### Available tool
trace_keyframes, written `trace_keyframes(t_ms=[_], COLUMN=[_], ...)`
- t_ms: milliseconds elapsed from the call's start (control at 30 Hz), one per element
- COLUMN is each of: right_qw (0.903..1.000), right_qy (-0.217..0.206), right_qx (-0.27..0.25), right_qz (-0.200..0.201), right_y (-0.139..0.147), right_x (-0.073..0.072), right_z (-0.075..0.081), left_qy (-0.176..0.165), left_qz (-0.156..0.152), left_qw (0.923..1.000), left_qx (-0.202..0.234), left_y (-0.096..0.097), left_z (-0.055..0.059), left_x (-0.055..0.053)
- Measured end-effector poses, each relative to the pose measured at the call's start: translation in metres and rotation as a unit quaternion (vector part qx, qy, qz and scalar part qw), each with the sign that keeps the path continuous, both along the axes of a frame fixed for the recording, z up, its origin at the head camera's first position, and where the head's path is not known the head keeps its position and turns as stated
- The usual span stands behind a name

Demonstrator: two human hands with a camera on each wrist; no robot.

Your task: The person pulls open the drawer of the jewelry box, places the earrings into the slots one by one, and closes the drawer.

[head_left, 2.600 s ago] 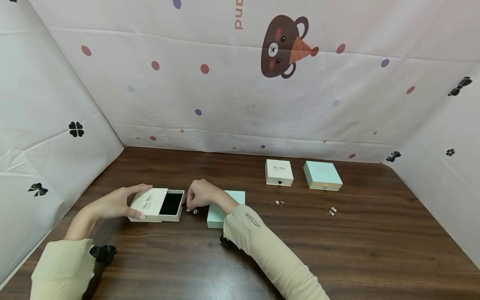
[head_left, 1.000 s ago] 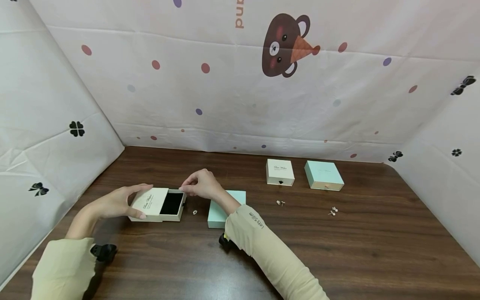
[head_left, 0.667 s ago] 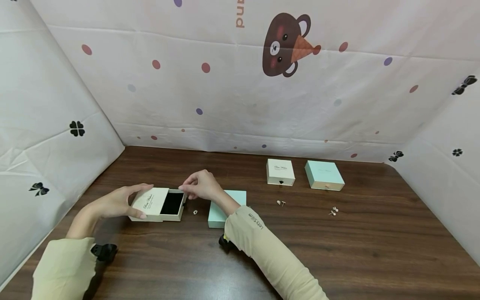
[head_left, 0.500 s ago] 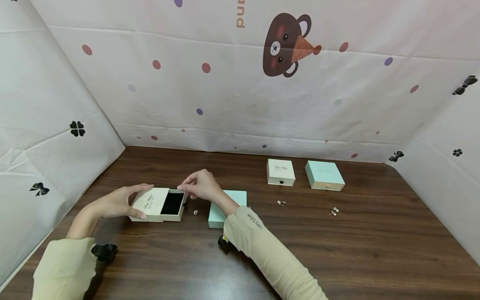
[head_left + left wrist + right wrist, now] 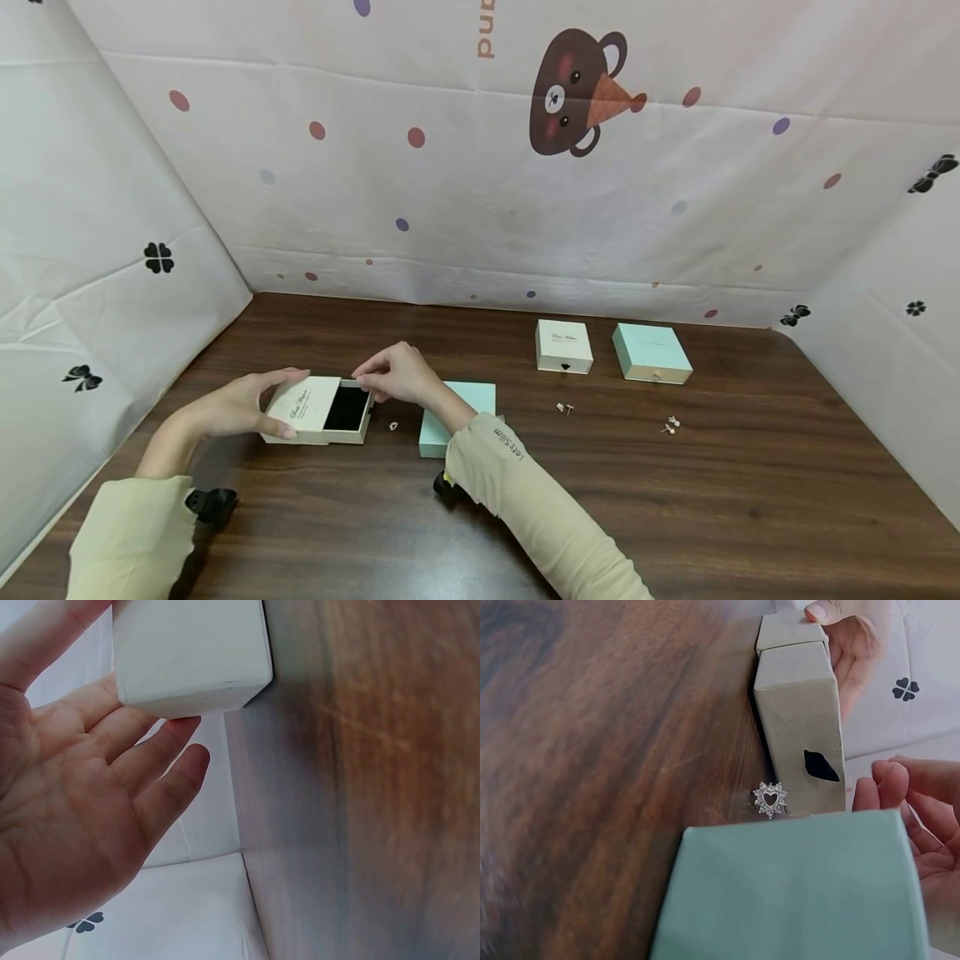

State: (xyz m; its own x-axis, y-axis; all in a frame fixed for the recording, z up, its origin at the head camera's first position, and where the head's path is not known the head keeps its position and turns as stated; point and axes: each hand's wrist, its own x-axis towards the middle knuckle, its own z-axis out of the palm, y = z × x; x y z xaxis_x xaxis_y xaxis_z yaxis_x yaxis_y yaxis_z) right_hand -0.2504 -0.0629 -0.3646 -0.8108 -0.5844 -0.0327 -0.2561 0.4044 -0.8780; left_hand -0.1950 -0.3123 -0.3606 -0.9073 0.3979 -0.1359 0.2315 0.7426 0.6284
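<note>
My left hand [image 5: 228, 408] grips the sleeve of a cream jewelry box [image 5: 306, 396] at the left, thumb on the near side and fingers at the far side. Its drawer [image 5: 347, 437], lined with black foam [image 5: 345, 408], is pulled partway out to the right. Over the drawer's far right corner, my right hand [image 5: 405, 375] pinches a small earring, mostly hidden by the fingertips. A heart-shaped stud earring [image 5: 770, 799] set with clear stones lies on the table beside the drawer's front. Under the right forearm stands a mint box [image 5: 433, 435].
Farther back stand a small cream box [image 5: 564, 346] and another mint box [image 5: 651, 350], both shut. In front of them lie two pairs of earrings, one pair [image 5: 565, 409] nearer the middle and a pearl-like pair [image 5: 671, 425] to the right. White patterned cloth [image 5: 450, 192] walls the table.
From the tabletop by the drawer's front, my right hand has risen and moved left over the drawer. One of the two earrings there has left the table. The left hand stays put.
</note>
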Motion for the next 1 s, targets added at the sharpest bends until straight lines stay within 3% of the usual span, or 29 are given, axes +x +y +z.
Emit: trace_keyframes(t_ms=[767, 1000], right_qw=[0.9997, 0.9997], right_qy=[-0.024, -0.007], right_qx=[0.004, 0.019], right_qz=[-0.008, -0.011], right_y=[-0.01, -0.015], right_x=[0.003, 0.003], right_z=[-0.002, -0.004], left_qy=[-0.005, -0.004], left_qz=[0.007, 0.006], left_qw=[1.0, 1.0], left_qx=[0.001, -0.002], left_y=[0.002, 0.001], left_z=[0.001, 0.0], left_x=[0.001, 0.0])
